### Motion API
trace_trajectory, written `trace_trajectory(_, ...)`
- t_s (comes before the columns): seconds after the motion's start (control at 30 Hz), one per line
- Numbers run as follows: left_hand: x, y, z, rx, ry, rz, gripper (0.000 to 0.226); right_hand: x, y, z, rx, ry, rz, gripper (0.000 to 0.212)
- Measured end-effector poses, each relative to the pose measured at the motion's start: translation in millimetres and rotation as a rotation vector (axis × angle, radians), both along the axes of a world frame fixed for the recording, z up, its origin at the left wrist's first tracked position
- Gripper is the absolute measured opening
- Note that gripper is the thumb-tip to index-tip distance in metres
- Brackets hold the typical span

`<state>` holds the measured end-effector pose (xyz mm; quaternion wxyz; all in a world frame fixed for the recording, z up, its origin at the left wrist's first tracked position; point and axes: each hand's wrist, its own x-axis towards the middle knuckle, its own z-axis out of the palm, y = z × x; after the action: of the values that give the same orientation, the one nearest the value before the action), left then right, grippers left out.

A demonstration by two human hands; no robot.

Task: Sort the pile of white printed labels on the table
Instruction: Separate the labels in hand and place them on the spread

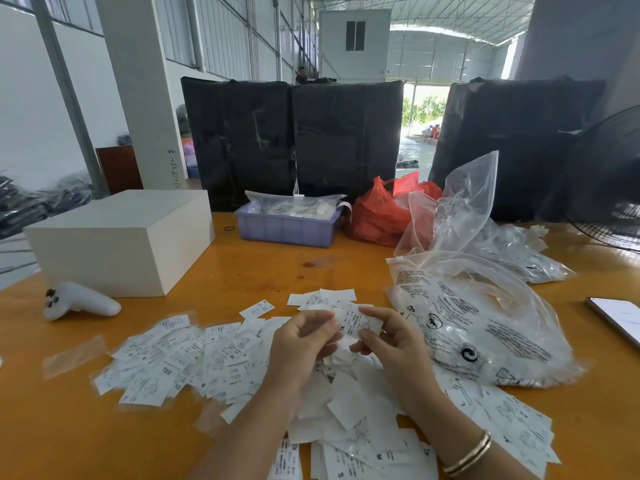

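Note:
A wide pile of white printed labels (194, 358) with size letters covers the near part of the orange table (242, 268), spreading under both forearms to the front edge. My left hand (304, 341) and my right hand (388, 337) are raised just above the pile's middle, facing each other. Together they pinch a small bunch of labels (356, 322), the top one marked XL. A few separate labels (325, 298) lie just beyond the hands.
A white box (121, 240) and a white controller (79, 301) sit at left. A purple tray (287, 223), a red bag (381, 213) and crumpled clear printed bags (478, 320) lie behind and right. A phone (620, 318) rests at the right edge.

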<state>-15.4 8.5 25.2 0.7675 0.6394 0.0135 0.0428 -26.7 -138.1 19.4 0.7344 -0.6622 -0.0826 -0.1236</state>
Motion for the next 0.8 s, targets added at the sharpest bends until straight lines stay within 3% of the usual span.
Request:
trace_trajectory(0.1,1,1,1,-0.071,0.015,0.026,0.01,0,1,0,-0.058,0.006,0.009,0.032)
trace_trajectory(0.27,-1,-1,0,0.045,-0.033,-0.009,0.009,0,4,-1,-0.208,-0.022,0.002,0.037)
trace_trajectory(0.37,-1,-2,0,0.085,-0.065,-0.03,0.01,2,3,-2,-0.136,-0.028,-0.024,0.04)
trace_trajectory(0.57,0,0,1,-0.067,-0.026,-0.024,0.018,6,-8,-2,0.141,0.01,-0.079,0.009)
trace_trajectory(0.7,2,2,1,-0.155,-0.01,-0.045,0.026,8,-11,0,0.292,0.054,-0.041,0.007)
trace_trajectory(0.8,2,2,1,-0.189,-0.012,-0.063,0.026,8,-10,-1,0.295,0.07,0.005,0.007)
